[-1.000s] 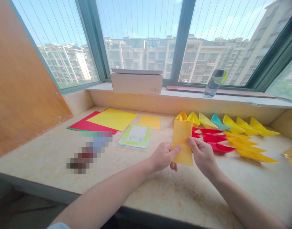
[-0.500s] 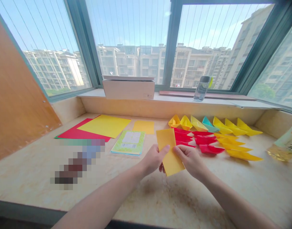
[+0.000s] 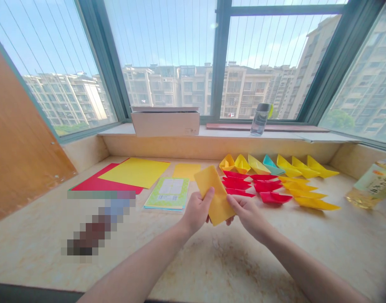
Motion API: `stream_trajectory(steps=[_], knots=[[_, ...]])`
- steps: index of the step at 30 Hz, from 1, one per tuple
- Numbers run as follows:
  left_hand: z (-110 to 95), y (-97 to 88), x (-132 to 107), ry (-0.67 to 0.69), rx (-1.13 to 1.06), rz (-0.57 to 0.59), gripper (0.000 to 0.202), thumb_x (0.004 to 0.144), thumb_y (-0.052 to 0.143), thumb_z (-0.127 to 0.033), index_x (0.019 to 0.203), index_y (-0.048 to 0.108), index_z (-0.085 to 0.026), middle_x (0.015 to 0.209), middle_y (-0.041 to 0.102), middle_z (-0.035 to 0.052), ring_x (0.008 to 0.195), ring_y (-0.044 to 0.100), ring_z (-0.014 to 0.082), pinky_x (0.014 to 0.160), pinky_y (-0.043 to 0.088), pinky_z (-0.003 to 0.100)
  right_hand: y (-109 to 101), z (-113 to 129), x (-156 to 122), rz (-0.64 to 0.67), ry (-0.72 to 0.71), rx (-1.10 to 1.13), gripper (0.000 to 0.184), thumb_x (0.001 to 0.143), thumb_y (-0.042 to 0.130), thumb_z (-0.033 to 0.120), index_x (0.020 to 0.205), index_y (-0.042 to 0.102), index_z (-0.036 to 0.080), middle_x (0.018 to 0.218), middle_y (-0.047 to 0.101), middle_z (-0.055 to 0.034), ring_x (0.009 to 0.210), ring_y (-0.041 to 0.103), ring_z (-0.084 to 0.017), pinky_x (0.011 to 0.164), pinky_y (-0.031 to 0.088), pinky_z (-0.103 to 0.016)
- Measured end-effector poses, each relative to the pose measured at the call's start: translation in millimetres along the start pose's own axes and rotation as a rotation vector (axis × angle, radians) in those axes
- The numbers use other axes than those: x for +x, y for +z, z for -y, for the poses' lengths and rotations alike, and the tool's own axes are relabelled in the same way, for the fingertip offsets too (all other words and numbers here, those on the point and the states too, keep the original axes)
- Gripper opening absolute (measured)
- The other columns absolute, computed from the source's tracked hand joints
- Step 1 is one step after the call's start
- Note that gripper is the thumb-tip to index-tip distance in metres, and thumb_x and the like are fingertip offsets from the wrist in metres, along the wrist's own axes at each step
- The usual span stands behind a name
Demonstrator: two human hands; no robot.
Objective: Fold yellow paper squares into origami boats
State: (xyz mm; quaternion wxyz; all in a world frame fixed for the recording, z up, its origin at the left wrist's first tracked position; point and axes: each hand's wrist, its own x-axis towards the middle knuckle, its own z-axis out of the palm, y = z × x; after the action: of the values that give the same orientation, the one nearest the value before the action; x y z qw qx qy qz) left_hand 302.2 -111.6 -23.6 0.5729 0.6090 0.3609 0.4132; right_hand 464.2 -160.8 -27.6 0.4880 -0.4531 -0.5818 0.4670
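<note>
Between my hands, above the stone counter, is a folded sheet of yellow-orange paper (image 3: 215,198), tilted with its top leaning left. My left hand (image 3: 197,210) grips its left edge, thumb on the front and fingers behind. The right edge is pinched by my right hand (image 3: 245,210), whose fingertips show below the paper. Behind the hands to the right stand rows of folded paper boats: red ones (image 3: 271,198), yellow ones (image 3: 317,203) and a blue-green one (image 3: 273,165).
Left of my hands lie a green booklet (image 3: 167,193), a yellow-orange sheet (image 3: 186,170), and large yellow (image 3: 136,171) and red sheets (image 3: 101,181). A blurred patch (image 3: 98,227) covers something at left. A bottle of yellow liquid (image 3: 368,185) stands far right; a white box (image 3: 165,123) and water bottle (image 3: 260,120) occupy the sill.
The folded paper has tipped further left and moved slightly up and left in view. Both hands still hold it, the right one now lower on its edge. The whole view has shifted a little.
</note>
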Motion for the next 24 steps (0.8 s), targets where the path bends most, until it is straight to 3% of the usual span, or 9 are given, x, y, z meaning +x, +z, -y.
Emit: stream_trajectory(steps=[3,6,13,18,24], knots=[[1.4,0.1,0.8,0.024,0.017,-0.058,0.061,0.082,0.049,-0.071,0.059,0.054,-0.014,0.041,0.051,0.0,0.03,0.046,0.0102,0.028,0.032,0.019,1.6,0.2,-1.2,0.06,0.024,-0.029,0.057,0.091,0.046,0.065,0.074,0.064,0.014,0.058,0.068,-0.0055,0.05,0.063,-0.015,0.052,0.044,-0.025],[2.1,-1.0,1.5,0.029,0.017,-0.035,0.063,0.082,0.047,-0.072,0.059,0.055,-0.014,0.04,0.051,0.0003,0.03,0.046,0.0103,0.028,0.031,0.02,1.1,1.9,-2.3,0.05,0.006,-0.077,0.056,0.092,0.045,0.064,0.073,0.065,0.014,0.054,0.068,-0.0048,0.049,0.062,-0.015,0.053,0.043,-0.025],[-0.5,-5.1,3.8,0.022,0.02,0.016,0.064,0.082,0.049,-0.071,0.056,0.055,-0.013,0.044,0.056,0.003,0.032,0.049,0.0107,0.029,0.032,0.02,-1.6,10.3,-2.7,0.084,-0.072,-0.048,0.065,0.09,0.041,0.069,0.068,0.07,0.015,0.073,0.072,-0.0096,0.071,0.069,-0.022,0.071,0.053,-0.033],[1.7,-7.2,6.4,0.028,0.041,-0.016,0.063,0.082,0.049,-0.071,0.058,0.056,-0.013,0.043,0.055,0.0023,0.031,0.048,0.0109,0.029,0.032,0.02,-1.8,13.1,-2.9,0.123,-0.039,-0.081,0.055,0.089,0.05,0.064,0.075,0.071,0.015,0.073,0.073,-0.0089,0.072,0.07,-0.023,0.068,0.054,-0.031],[7.3,-13.1,9.6,-0.004,0.103,0.154,0.061,0.081,0.052,-0.069,0.06,0.059,-0.012,0.046,0.056,0.0017,0.033,0.048,0.0091,0.032,0.033,0.018,-4.3,11.9,3.1,0.066,-0.071,-0.003,0.048,0.09,0.051,0.06,0.083,0.07,0.016,0.079,0.07,-0.0055,0.072,0.064,-0.021,0.069,0.051,-0.031]])
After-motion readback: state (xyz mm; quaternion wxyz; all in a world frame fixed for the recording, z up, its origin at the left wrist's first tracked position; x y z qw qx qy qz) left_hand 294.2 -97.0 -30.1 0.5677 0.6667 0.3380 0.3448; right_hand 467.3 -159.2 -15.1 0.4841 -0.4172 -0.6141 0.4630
